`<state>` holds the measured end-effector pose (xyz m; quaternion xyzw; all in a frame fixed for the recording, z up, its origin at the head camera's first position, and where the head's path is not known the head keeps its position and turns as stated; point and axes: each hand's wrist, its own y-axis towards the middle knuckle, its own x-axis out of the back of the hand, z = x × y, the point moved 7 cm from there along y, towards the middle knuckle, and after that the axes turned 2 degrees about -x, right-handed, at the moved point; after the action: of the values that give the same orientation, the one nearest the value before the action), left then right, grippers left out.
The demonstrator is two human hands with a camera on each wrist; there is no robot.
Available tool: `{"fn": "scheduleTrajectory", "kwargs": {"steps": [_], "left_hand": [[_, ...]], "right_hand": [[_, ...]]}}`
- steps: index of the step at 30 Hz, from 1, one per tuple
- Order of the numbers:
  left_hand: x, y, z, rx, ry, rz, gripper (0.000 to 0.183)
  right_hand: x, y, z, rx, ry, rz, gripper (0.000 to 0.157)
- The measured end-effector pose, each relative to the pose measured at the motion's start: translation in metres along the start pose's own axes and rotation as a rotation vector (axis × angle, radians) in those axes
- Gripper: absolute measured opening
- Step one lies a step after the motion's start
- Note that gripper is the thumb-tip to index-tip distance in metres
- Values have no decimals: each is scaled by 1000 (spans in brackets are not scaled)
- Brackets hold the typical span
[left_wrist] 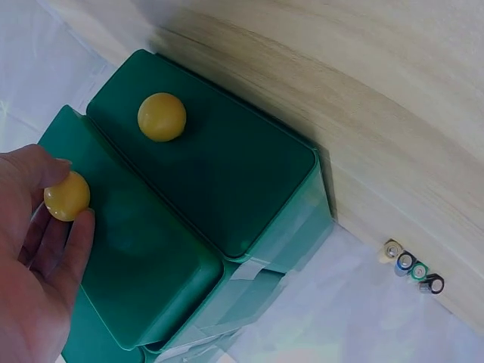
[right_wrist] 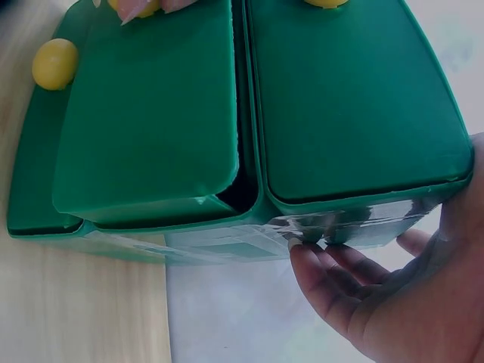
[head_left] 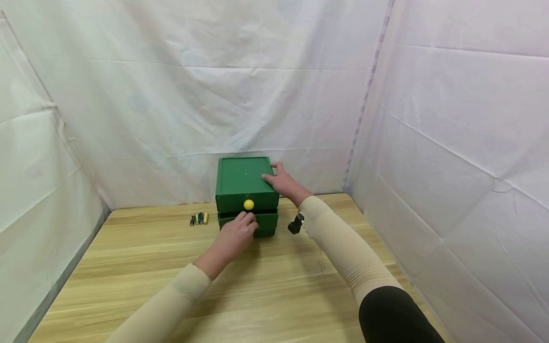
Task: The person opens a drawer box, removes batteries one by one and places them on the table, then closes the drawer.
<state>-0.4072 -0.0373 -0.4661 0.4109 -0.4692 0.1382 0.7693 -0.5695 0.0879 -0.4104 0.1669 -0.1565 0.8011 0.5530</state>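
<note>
A green drawer cabinet (head_left: 244,174) with round yellow knobs stands at the back of the table. My left hand (head_left: 238,233) is at its middle drawer (left_wrist: 151,249), which sticks out slightly past the drawers above and below. In the left wrist view, thumb and fingers pinch that drawer's yellow knob (left_wrist: 68,197). My right hand (head_left: 285,182) rests on the cabinet's upper right edge, thumb on the top and fingertips against the taped side (right_wrist: 355,219). The top drawer (right_wrist: 355,106) and bottom drawer (left_wrist: 212,151) are closed.
Several small batteries (head_left: 199,218) lie in a row on the wooden table (head_left: 150,257), left of the cabinet. A small black device (head_left: 296,224) is at the right wrist. White sheets (head_left: 193,95) hang behind and along both sides.
</note>
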Motion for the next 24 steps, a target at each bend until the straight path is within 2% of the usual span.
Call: {"fn": "scheduleTrajectory", "kwargs": {"steps": [17,24], "left_hand": [[-5,2,9,24,-38,-57,13],[-5,3,9,26,-25,-101,16]], "right_hand": [[1,1,0,21,-53,-30,73],[0,2,-2,9,-35,-20,74]]}}
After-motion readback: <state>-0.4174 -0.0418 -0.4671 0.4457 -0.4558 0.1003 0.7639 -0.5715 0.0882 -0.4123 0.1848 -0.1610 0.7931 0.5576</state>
